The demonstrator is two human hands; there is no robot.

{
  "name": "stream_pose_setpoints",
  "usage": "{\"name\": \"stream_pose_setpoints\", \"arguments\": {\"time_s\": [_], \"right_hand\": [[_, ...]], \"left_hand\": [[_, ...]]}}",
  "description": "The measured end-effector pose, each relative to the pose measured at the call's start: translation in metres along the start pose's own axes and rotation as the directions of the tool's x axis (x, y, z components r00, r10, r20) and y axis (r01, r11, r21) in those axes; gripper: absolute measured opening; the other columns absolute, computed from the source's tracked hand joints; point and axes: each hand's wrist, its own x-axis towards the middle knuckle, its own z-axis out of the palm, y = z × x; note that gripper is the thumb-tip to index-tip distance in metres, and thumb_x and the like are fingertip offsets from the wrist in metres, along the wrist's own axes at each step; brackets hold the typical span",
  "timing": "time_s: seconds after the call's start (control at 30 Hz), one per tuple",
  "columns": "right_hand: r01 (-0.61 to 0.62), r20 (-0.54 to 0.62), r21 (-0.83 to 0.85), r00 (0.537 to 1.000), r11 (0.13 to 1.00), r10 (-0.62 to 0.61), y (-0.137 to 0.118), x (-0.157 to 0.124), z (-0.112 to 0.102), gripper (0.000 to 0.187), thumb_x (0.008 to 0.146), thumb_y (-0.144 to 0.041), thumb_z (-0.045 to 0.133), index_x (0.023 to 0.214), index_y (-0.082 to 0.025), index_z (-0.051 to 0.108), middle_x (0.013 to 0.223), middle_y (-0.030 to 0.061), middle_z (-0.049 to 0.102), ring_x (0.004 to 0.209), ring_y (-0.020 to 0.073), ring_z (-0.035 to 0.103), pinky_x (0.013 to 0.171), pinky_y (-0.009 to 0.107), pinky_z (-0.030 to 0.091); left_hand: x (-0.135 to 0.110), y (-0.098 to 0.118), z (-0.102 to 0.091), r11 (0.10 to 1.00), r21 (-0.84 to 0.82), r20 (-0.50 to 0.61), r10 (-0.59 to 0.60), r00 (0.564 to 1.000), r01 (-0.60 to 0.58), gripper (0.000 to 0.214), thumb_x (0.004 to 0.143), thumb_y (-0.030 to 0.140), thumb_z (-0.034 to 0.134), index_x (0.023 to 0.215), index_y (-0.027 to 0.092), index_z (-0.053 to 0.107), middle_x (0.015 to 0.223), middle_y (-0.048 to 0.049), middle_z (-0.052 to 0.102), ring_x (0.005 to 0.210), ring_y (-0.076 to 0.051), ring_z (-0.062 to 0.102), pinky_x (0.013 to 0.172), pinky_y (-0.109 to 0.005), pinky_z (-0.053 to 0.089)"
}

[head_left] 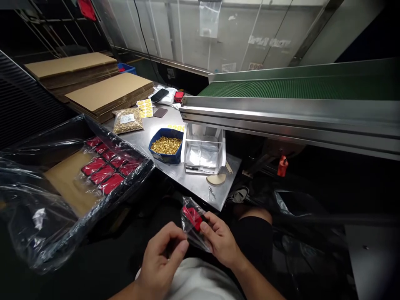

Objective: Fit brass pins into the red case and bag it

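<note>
My right hand (220,239) is closed on a clear plastic bag (198,241) with a red item (192,217) inside, just in front of the table corner. The item has a dark edge, and its exact kind does not show. My left hand (164,252) is beside the bag's left edge, thumb and forefinger pinched together. Whether that pinch holds the film or some small piece is hidden. To the left, several bagged red items (108,171) lie in rows in a box lined with clear film (78,210).
On the metal table (193,187) stand a blue bin of small gold pieces (166,146) and a white tray of clear bags (203,156). Tweezers (212,192) lie near the corner. Cardboard stacks (109,91) rise behind. A green conveyor (265,88) runs off right.
</note>
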Motion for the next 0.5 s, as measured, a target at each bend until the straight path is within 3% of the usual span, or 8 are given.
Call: {"name": "stream_pose_setpoints", "arguments": {"time_s": [0.07,0.13,0.2,0.27,0.3,0.4,0.5], "right_hand": [[0.055,0.001,-0.039,0.998,0.998,-0.055,-0.004,-0.003,0.003,0.027,0.091,-0.042,0.058,0.104,-0.018,0.060,0.062,-0.0052,0.046,0.043,0.0012,0.030,0.040,0.016,0.024],[0.090,0.035,-0.161,0.996,0.983,-0.085,-0.006,-0.006,0.006,0.027,0.092,-0.041,0.056,0.107,-0.019,0.061,0.066,-0.0033,0.050,0.046,0.0024,0.032,0.042,0.018,0.024],[0.125,0.072,-0.286,0.991,0.950,-0.108,-0.006,-0.009,0.008,0.028,0.092,-0.040,0.055,0.110,-0.019,0.062,0.065,-0.0027,0.050,0.049,0.0040,0.032,0.045,0.020,0.026],[0.164,0.088,-0.368,0.986,0.915,-0.141,-0.004,-0.011,0.008,0.026,0.092,-0.038,0.055,0.107,-0.019,0.064,0.060,-0.0035,0.047,0.050,0.0056,0.035,0.048,0.022,0.029],[0.176,0.081,-0.394,0.984,0.902,-0.156,-0.001,-0.010,0.007,0.025,0.092,-0.038,0.054,0.104,-0.019,0.065,0.059,-0.0034,0.048,0.050,0.0064,0.036,0.049,0.022,0.031],[0.181,0.048,-0.458,0.983,0.870,-0.179,0.006,-0.008,0.001,0.024,0.092,-0.038,0.053,0.100,-0.020,0.067,0.061,-0.0012,0.054,0.053,0.0092,0.044,0.053,0.024,0.037],[0.163,-0.035,-0.477,0.978,0.863,-0.204,0.013,-0.005,-0.008,0.026,0.089,-0.040,0.057,0.102,-0.020,0.068,0.063,0.0007,0.058,0.054,0.0116,0.048,0.054,0.026,0.042]], "left_hand": [[0.003,-0.011,0.002,0.932,-0.295,-0.106,-0.253,0.962,0.213,0.034,0.081,0.052,0.072,0.082,0.020,0.060,0.074,0.0005,0.052,0.062,-0.012,0.047,0.054,-0.020,0.038],[0.013,-0.019,0.005,0.761,-0.497,0.015,-0.473,0.881,0.418,0.049,0.081,0.066,0.064,0.090,0.018,0.063,0.079,-0.0045,0.059,0.066,-0.017,0.054,0.055,-0.024,0.045],[0.023,-0.019,0.008,0.575,-0.608,0.236,-0.526,0.817,0.547,0.062,0.084,0.072,0.052,0.100,0.014,0.066,0.088,-0.0116,0.064,0.077,-0.024,0.061,0.065,-0.033,0.053],[0.028,-0.012,0.011,0.415,-0.697,0.378,-0.481,0.791,0.585,0.064,0.085,0.071,0.053,0.101,0.011,0.068,0.090,-0.0137,0.067,0.083,-0.027,0.064,0.074,-0.036,0.056],[0.030,-0.008,0.012,0.396,-0.724,0.387,-0.444,0.808,0.564,0.060,0.084,0.067,0.058,0.101,0.010,0.069,0.091,-0.0136,0.067,0.084,-0.027,0.064,0.076,-0.036,0.056],[0.030,0.003,0.013,0.521,-0.732,0.286,-0.351,0.891,0.440,0.046,0.082,0.048,0.071,0.114,0.015,0.064,0.100,-0.0128,0.067,0.090,-0.029,0.065,0.079,-0.038,0.056],[0.032,0.007,0.011,0.624,-0.698,0.183,-0.319,0.930,0.351,0.068,0.076,0.036,0.078,0.135,0.023,0.046,0.113,-0.0127,0.064,0.100,-0.032,0.063,0.080,-0.039,0.055]]}}
